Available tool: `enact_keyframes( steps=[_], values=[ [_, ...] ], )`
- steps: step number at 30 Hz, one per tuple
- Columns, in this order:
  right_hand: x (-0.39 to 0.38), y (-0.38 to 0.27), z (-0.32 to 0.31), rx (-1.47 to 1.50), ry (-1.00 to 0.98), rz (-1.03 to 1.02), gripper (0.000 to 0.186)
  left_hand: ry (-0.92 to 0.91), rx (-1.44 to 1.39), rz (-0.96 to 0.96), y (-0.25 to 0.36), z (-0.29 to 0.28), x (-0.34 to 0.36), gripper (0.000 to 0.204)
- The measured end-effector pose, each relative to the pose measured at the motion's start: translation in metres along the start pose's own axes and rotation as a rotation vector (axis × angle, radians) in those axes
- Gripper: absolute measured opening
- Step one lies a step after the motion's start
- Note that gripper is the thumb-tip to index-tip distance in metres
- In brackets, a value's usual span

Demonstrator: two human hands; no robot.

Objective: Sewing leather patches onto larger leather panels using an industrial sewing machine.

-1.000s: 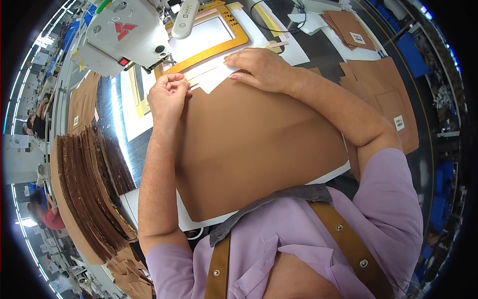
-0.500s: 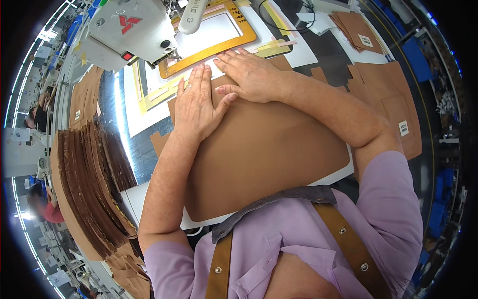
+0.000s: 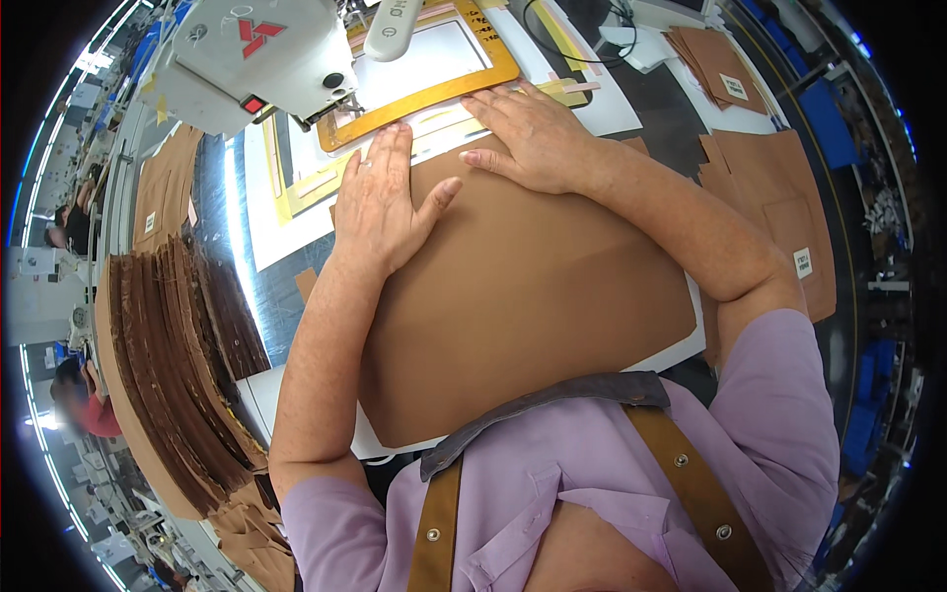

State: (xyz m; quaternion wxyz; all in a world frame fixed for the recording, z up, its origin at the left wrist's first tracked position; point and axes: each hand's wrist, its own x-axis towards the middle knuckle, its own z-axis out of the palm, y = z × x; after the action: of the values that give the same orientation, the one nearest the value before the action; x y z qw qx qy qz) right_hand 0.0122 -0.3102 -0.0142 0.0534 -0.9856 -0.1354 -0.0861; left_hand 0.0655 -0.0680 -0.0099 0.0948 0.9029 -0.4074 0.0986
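A large brown sheet [image 3: 523, 306] lies over a white backing in front of me. My left hand [image 3: 390, 197] lies flat on its upper left part, fingers stretched toward the lower bar of a yellow template frame [image 3: 385, 123]. My right hand [image 3: 538, 148] rests open on the sheet's upper edge, fingertips at the frame's right end, thumb apart. The white sewing machine head [image 3: 247, 69] overhangs the frame's left side. Pale and yellow taped template layers [image 3: 291, 197] show beneath the frame.
Thick stacked brown pieces [image 3: 178, 375] stand at left, with more flat pieces [image 3: 163, 187] behind. Brown panels [image 3: 760, 207] and a smaller pile [image 3: 710, 69] lie at right. A black cable [image 3: 582, 54] loops at the back. Co-workers [image 3: 99, 405] sit far left.
My left hand's curled fingers have straightened and lie flat on the sheet. My right hand dipped toward me, then slid up and right. The sheet's top now covers more of the template area.
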Motion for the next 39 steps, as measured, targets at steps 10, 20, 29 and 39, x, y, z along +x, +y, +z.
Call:
enact_keyframes(
  steps=[10, 20, 29, 39],
  values=[
    [0.004, -0.007, 0.005, -0.042, -0.004, 0.07, 0.087, 0.045, 0.026, -0.055, -0.02, 0.008, -0.001, 0.091],
    [0.009, 0.003, 0.01, -0.058, 0.051, 0.132, 0.084, 0.057, 0.092, -0.074, -0.033, 0.015, 0.01, 0.084],
    [0.006, -0.007, -0.012, 0.063, -0.142, 0.23, 0.092, -0.002, 0.171, -0.14, -0.036, 0.021, 0.006, 0.09],
    [-0.004, 0.005, -0.021, 0.002, -0.009, 0.156, 0.089, -0.025, 0.195, -0.148, -0.059, 0.024, 0.004, 0.093]
  ],
)
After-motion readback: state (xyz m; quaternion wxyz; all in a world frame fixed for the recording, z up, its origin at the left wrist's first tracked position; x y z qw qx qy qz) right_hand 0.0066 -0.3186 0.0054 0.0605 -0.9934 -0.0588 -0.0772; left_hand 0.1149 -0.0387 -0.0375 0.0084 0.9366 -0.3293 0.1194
